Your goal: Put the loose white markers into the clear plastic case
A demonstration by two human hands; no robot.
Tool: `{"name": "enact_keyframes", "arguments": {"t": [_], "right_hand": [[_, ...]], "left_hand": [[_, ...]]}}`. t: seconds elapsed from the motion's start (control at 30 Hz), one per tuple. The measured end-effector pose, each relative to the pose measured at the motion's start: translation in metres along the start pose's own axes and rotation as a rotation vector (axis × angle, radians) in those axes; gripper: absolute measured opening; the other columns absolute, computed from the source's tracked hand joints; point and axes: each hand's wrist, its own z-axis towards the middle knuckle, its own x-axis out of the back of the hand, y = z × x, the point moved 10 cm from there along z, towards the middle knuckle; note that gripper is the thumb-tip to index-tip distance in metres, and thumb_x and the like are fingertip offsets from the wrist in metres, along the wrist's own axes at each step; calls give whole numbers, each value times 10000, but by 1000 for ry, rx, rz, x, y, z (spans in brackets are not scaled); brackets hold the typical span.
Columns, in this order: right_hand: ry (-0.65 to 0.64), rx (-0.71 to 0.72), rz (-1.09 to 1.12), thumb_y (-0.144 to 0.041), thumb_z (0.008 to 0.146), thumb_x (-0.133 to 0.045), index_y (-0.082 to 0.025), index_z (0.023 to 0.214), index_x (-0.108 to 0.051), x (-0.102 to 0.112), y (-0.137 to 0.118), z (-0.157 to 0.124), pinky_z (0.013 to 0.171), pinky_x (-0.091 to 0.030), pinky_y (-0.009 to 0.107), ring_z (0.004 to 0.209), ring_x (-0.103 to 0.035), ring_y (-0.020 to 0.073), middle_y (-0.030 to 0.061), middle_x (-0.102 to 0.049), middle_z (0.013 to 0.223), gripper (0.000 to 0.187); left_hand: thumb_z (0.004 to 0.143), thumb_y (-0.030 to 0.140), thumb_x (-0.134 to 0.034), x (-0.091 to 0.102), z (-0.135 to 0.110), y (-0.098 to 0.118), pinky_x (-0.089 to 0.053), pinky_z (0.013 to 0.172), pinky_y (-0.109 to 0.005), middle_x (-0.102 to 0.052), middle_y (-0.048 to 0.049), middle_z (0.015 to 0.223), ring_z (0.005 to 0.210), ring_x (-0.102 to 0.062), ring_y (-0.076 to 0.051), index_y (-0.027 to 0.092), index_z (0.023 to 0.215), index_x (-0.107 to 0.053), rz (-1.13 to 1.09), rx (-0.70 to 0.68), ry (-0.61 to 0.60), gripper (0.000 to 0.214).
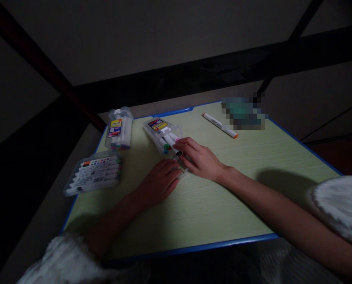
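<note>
In the middle of the table, a clear plastic marker case [155,136] lies open with its mouth toward me. White markers with coloured ends are inside, and a black-ended marker [174,145] sticks partly out of it. My right hand [201,159] comes from the right, its thumb and fingers closed around the end of that marker. Just below the mouth, my left hand [161,179] rests with bent fingers on the clear lid of the same case. The left fingertips partly cover the lid.
Two more marker cases, one upright [119,130] and one flat [94,173], are at the left edge. A loose orange-ended marker [220,125] lies at the back right beside a blurred-out item [242,113]. The pale green table [217,213] has a blue rim.
</note>
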Motion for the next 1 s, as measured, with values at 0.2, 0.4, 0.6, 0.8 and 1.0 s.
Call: {"name": "enact_keyframes", "arguments": {"t": [0.2, 0.4, 0.6, 0.8, 1.0], "right_hand": [[-3, -9, -3, -181, 854, -382, -120, 1182, -458, 1, 0, 0, 786, -517, 388, 924, -581, 208, 147, -482, 1202, 342], [-13, -7, -13, -182, 855, -386, -106, 1183, -457, 0, -1, 1, 783, -516, 391, 954, -575, 222, 153, -480, 1203, 344], [-9, 16, 32, -158, 844, -392, -90, 1184, -448, 0, -1, 1, 816, -505, 390, 991, -556, 222, 162, -464, 1201, 351], [-7, 21, 85, -139, 835, -400, -123, 1191, -431, -1, 0, 0, 817, -505, 383, 950, -561, 194, 146, -441, 1210, 357], [-32, 1, 72, -139, 833, -395, -102, 1199, -434, -2, 1, 0, 833, -500, 393, 1001, -547, 219, 153, -435, 1217, 370]], "left_hand": [[866, 179, -428, 1, 0, 1, -440, 935, -420, -561, -113, 1029, 1053, -484, -225, 119, 991, -543, 8, -6, 5, 180], [868, 178, -426, 2, 0, 1, -439, 938, -415, -558, -112, 1039, 1051, -485, -218, 122, 994, -544, 7, -5, 6, 181], [866, 178, -428, 1, 0, 1, -434, 945, -423, -559, -112, 1037, 1056, -485, -224, 118, 993, -544, 9, -7, 4, 182], [868, 173, -416, 2, 0, 2, -442, 935, -423, -561, -114, 1035, 1052, -486, -223, 115, 997, -540, 3, -25, 19, 188], [865, 168, -427, 1, 0, 1, -434, 948, -428, -559, -115, 1045, 1060, -484, -223, 115, 1008, -536, -2, -17, 15, 187]]}}
